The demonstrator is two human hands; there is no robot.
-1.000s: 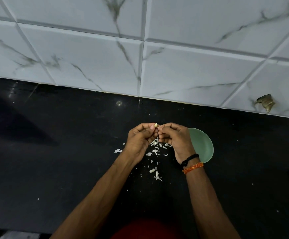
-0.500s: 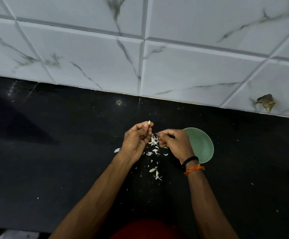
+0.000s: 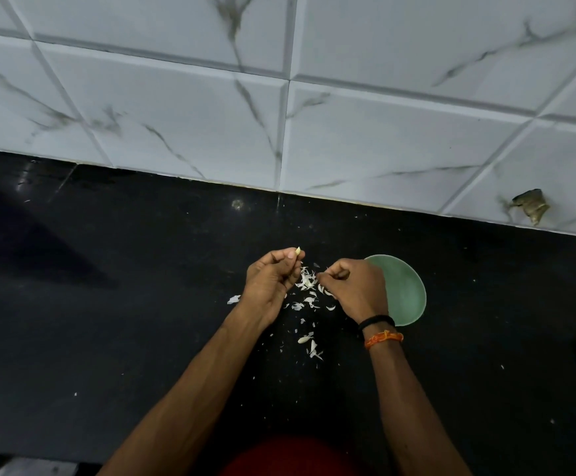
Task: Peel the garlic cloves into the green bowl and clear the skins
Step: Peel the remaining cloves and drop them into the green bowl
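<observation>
Head view, looking down on two hands over a black counter [image 3: 115, 321]. Left hand [image 3: 269, 286] pinching one garlic clove [image 3: 298, 250] between thumb and fingertips, pale tip poking up beyond the grip. Right hand [image 3: 355, 290] curling its fingers just right of that grip, fingertips drawn together low over the skins; whether holding a shred there, cannot tell. Hands lying apart, a narrow gap between them.

Garlic skins [image 3: 309, 290] lying scattered under and nearer than the grip: a dense little heap directly beneath the gap, a looser trail running toward the body, one stray flake sitting just left of the left wrist. Too many small pieces for counting.

One green bowl [image 3: 410, 293] sitting right of the grip, its left side hidden behind the right hand; inside showing plain green where visible.

Two bands circling the right wrist: one black band [image 3: 376, 321], one orange thread [image 3: 384, 337] just nearer the elbow.

Open dark counter stretching wide to the left of the grip and to the right past the bowl. Beyond the grip, counter ending at the marble-veined tiled wall [image 3: 194, 108]. A broken patch [image 3: 530, 206] showing in the wall far right of the grip. Counter's right end rounding off near that patch.
</observation>
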